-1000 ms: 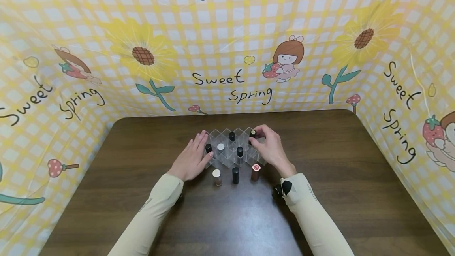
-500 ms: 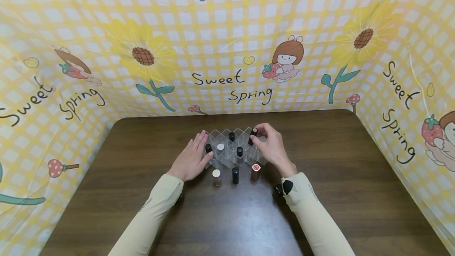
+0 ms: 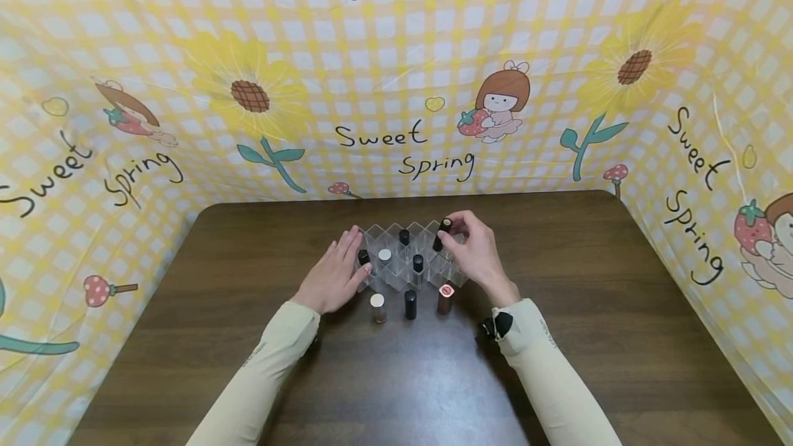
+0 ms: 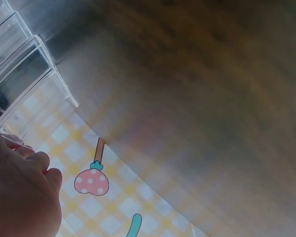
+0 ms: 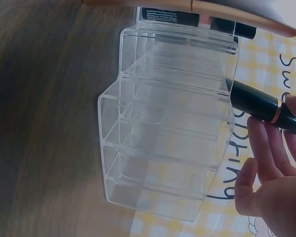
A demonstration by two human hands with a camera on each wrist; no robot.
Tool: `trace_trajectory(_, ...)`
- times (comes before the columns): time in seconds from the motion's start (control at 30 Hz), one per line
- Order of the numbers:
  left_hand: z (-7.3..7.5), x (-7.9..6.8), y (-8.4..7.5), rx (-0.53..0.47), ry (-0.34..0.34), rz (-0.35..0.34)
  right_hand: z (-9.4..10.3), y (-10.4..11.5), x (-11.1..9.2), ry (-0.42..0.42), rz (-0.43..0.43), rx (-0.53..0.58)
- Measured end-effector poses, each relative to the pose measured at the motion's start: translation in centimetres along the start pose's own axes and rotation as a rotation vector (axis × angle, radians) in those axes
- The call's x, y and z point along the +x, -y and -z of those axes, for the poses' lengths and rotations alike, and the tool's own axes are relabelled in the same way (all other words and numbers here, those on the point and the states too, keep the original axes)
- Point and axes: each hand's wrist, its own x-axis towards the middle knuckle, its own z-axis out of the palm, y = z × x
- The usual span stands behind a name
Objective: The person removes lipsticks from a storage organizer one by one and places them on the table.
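A clear acrylic lipstick organizer (image 3: 396, 279) with diamond-shaped compartments stands mid-table. My right hand (image 3: 476, 253) pinches a black lipstick tube (image 3: 442, 234) at the organizer's back right corner. In the right wrist view this black tube (image 5: 256, 102) has a gold band, and its lower end is right at the organizer's top edge. Flat against the organizer's left end lies my left hand (image 3: 331, 274), fingers extended. Beside its thumb, a black-capped tube (image 3: 363, 256) sits in a compartment. The left wrist view catches part of the left hand (image 4: 24, 192) by the clear wall.
Also in the compartments are a white-capped tube (image 3: 385, 256) and black-capped tubes (image 3: 405, 237). In front stand a white-capped tube (image 3: 378, 308), a black tube (image 3: 411, 304) and a reddish-brown tube (image 3: 445, 300). A yellow checked cloth (image 3: 396, 88) rises behind the brown table (image 3: 248, 336).
My right hand has drawn the black lipstick tube upward and slightly right, so more of it shows above the organizer. The left hand has stayed in place.
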Motion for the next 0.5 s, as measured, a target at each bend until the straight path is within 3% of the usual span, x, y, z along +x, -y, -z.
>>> trace_trajectory(0.5, -0.10, 0.01, 0.03, 0.000, 0.005, 0.002, 0.59, 0.89, -0.13, 0.010, -0.003, 0.004)
